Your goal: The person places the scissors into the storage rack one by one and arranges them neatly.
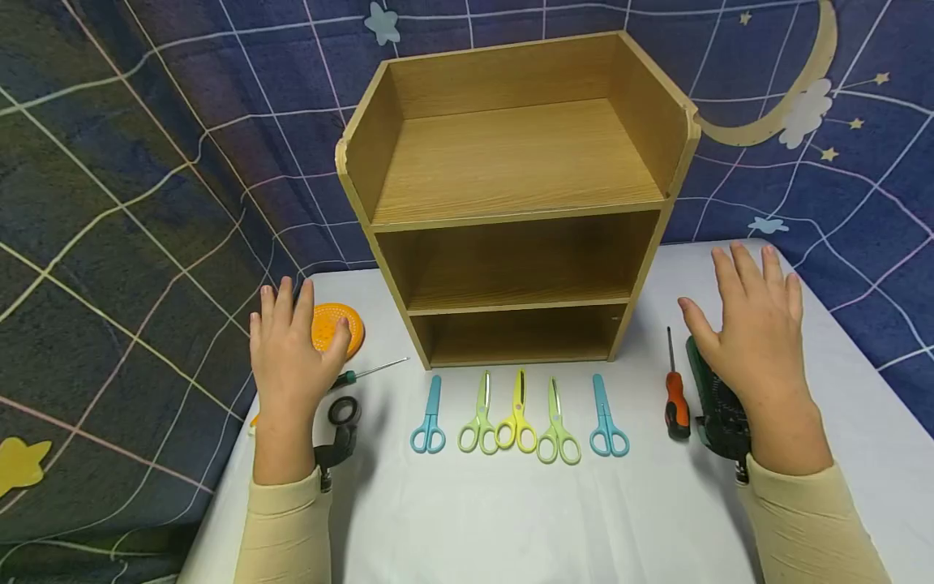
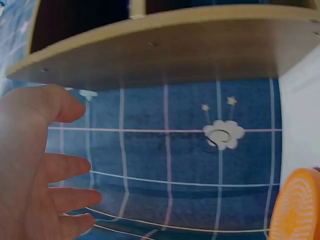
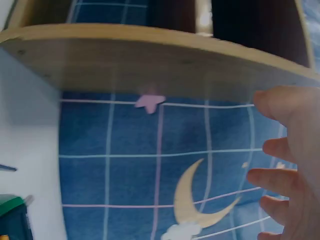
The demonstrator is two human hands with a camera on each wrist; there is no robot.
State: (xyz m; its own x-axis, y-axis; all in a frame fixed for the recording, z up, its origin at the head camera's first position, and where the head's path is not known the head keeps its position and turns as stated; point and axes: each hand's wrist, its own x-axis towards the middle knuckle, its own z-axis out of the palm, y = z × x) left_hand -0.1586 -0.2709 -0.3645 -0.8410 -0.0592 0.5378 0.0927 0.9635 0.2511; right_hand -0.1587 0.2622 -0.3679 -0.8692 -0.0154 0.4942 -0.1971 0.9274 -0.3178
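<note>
Both hands hold nothing: left hand [image 1: 292,365] spread wide, thumb apart, near the worktop's [image 1: 496,519] left edge; right hand [image 1: 759,337] likewise, by the right edge. No contact visible.

Progress: five scissors laid out in a row in front of the shelf unit [image 1: 503,158], which stands at the far edge; none on its shelves. Judging by that, no handling underway; whether just starting or finished, can't tell, nor what's left.

Row, left to right: left blue scissors [image 1: 431,415], left green scissors [image 1: 481,415], yellow scissors [image 1: 518,410], right green scissors [image 1: 557,418], right blue scissors [image 1: 604,412]. Long axes run roughly near edge to far edge, blades to shelf unit, handle loops to near edge. Left blue tips slightly right, right blue slightly left.

Red-handled screwdriver [image 1: 675,397]: shaft to far edge, beside dark green thing [image 1: 704,377], partly hidden by right arm. Green-handled screwdriver [image 1: 350,378]: lies more crosswise, shaft toward shelf unit, near orange disc [image 1: 328,323] partly behind left hand.
</note>
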